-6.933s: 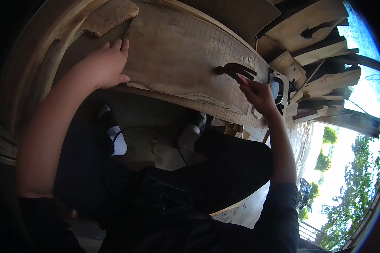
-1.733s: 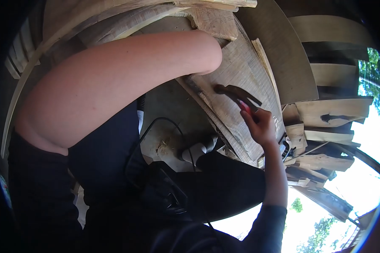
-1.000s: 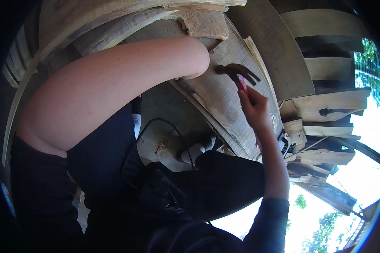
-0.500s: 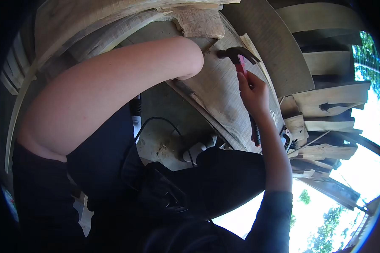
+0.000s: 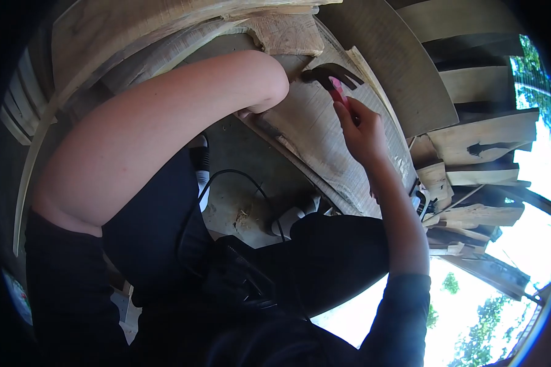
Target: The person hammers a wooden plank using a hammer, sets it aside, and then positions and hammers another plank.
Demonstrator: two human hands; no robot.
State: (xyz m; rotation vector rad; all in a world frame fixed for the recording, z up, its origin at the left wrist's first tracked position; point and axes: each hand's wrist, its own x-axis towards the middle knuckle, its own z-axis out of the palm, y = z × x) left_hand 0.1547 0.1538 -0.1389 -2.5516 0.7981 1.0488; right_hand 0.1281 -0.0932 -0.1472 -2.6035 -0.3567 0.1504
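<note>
A claw hammer with a dark head and a red upper handle is gripped in my right hand, fingers wrapped high on the handle. Its head hangs over the weathered plank, close to my left hand. That left hand bends downward at the end of my outstretched forearm, at the plank's left edge. Its fingers are almost wholly hidden, so what they hold or touch does not show.
A short wood block and a long curved-looking board lie across the top. Several boards are stacked at the right. A black cable loops above the floor near my feet.
My right hand and the hammer have moved a little to the left, with the head nearer my left hand. The whole view has shifted slightly.
</note>
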